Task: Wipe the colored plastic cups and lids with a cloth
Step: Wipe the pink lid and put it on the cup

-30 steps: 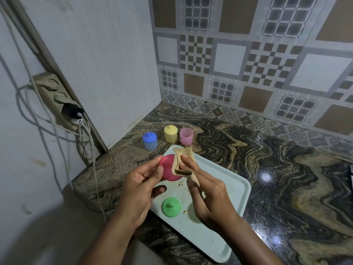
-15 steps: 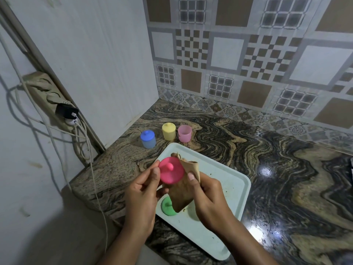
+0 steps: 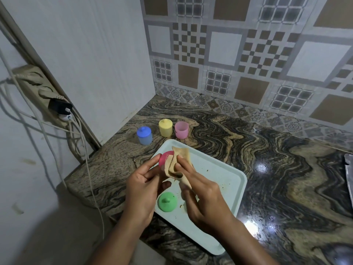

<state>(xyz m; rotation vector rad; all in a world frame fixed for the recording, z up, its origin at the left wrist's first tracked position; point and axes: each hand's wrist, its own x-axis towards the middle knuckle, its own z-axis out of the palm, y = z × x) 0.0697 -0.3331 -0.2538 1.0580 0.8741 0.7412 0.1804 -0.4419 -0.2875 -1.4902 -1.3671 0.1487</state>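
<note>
A round pink plastic lid (image 3: 165,156) is pinched by the left hand (image 3: 141,190) above the pale tray (image 3: 225,180) and wiped with a folded tan cloth (image 3: 178,165) gripped in the right hand (image 3: 202,196); the green knobbed lid (image 3: 167,201) lying on the tray is judged yet to be wiped.

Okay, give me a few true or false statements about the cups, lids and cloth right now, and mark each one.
1. The green lid lies on the tray. True.
2. The pink cup has a lid on. False: it stands open; the left hand holds the pink lid.
3. The right hand presses the cloth against the pink lid. True.
4. The blue cup stands on the tray. False: it stands on the counter.
</note>
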